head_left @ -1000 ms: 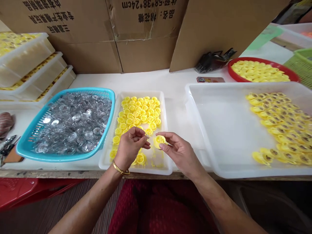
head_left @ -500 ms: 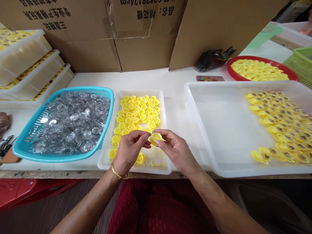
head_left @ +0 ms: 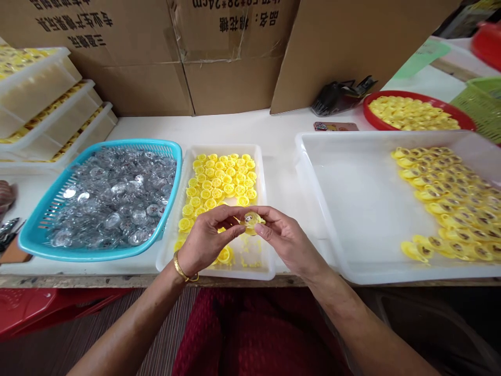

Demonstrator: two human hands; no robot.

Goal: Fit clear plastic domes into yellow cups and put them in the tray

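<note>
In the head view a small round yellow plastic cup [head_left: 261, 221] is held above the front of a narrow white tray. My right hand [head_left: 287, 237] grips it between thumb and fingers from the right. A clear round cover [head_left: 251, 219] with a small dark print lies over its mouth. My left hand [head_left: 209, 235] is closed, thumb and fingertips pinching at the cover's left edge. Rows of similar yellow cups [head_left: 219, 180] fill the back and left of the narrow white tray [head_left: 263, 261], with yellow crumbs at its front right.
Left stands a blue basket [head_left: 29, 230] heaped with clear covers, near stacked white boxes [head_left: 58, 109]. On the right, a large white tray [head_left: 332, 209] holds rows of covered yellow pieces. Behind it are a red bowl [head_left: 370, 114], a phone [head_left: 336, 126] and a tape dispenser [head_left: 340, 96]. Cardboard [head_left: 230, 86] borders the back.
The clear cover with its print now shows over the cup, where the open yellow inside showed before. My left hand has moved slightly right, closer against the cup. A red object has appeared at the upper right.
</note>
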